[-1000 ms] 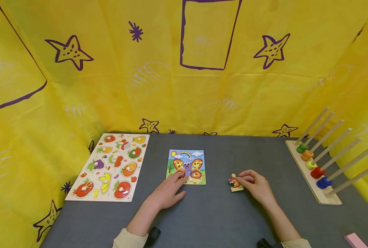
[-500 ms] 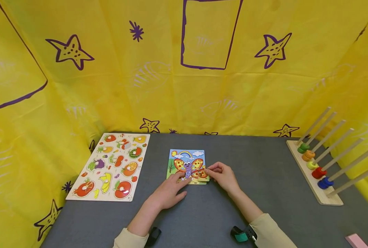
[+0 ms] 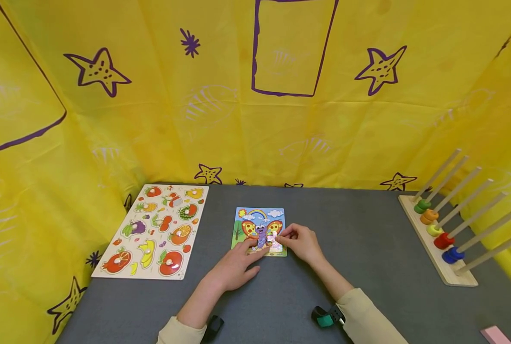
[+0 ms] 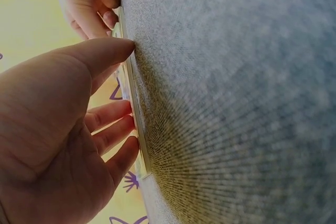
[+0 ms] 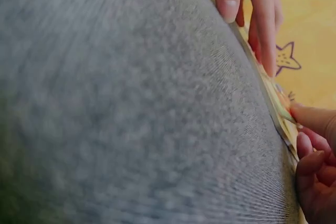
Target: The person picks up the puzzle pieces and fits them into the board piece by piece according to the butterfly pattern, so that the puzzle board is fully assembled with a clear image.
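Note:
A square butterfly jigsaw puzzle [image 3: 261,217] lies flat at the middle of the table. My left hand [image 3: 233,267] rests with its fingertips on the puzzle's lower part, fingers fairly straight; in the left wrist view those fingers [image 4: 118,129] touch the board near its edge. Between thumb and fingers, my right hand [image 3: 302,244] pinches a puzzle piece [image 3: 275,242] over the lower right of the picture. Glare whitens the piece's face in the head view. In the right wrist view the piece [image 5: 284,109] looks tilted; how far it sits in the puzzle I cannot tell.
A fruit peg puzzle board [image 3: 154,229] lies to the left. On the right stands a wooden peg rack [image 3: 438,239] with coloured rings and tall slanting rods. A pink block [image 3: 495,334] lies near the lower right corner. Yellow cloth [image 3: 255,138] hangs behind the table.
My right hand has moved left from the table, carrying the puzzle piece onto the puzzle's lower right, where the piece now catches glare. The left hand has stayed almost still on the puzzle.

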`<action>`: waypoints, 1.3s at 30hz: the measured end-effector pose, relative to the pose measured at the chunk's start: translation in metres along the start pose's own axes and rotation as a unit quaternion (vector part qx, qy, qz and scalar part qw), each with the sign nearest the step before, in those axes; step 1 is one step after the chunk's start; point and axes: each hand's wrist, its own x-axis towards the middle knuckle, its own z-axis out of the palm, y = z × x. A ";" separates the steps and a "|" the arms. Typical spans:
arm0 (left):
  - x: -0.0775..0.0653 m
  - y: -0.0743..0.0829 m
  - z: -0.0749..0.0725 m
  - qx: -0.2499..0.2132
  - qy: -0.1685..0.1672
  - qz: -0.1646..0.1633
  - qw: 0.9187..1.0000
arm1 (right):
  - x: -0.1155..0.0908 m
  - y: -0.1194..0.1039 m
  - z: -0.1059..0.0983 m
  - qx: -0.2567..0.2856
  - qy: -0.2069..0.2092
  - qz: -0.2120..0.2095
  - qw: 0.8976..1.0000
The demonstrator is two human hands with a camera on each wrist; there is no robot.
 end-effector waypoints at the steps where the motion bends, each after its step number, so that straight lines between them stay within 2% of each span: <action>1: 0.000 0.000 0.000 0.000 -0.001 0.000 1.000 | 0.000 0.000 0.000 -0.007 -0.002 -0.008 1.000; 6: 0.000 0.002 -0.002 0.008 -0.001 0.002 1.000 | 0.001 0.002 0.002 -0.035 -0.001 -0.029 0.999; 12: -0.001 0.002 -0.002 0.022 0.011 0.009 1.000 | 0.002 0.003 0.003 -0.043 0.000 -0.039 0.998; 22: 0.000 0.002 0.000 0.030 0.024 0.022 0.999 | 0.003 0.002 0.001 -0.052 -0.002 -0.025 0.998; 30: 0.000 0.000 0.001 0.028 0.016 0.010 0.999 | 0.003 0.000 0.002 -0.057 -0.003 -0.025 0.998; 39: 0.000 0.001 0.000 0.024 0.017 0.013 1.000 | 0.004 -0.002 0.003 -0.077 -0.010 -0.017 0.997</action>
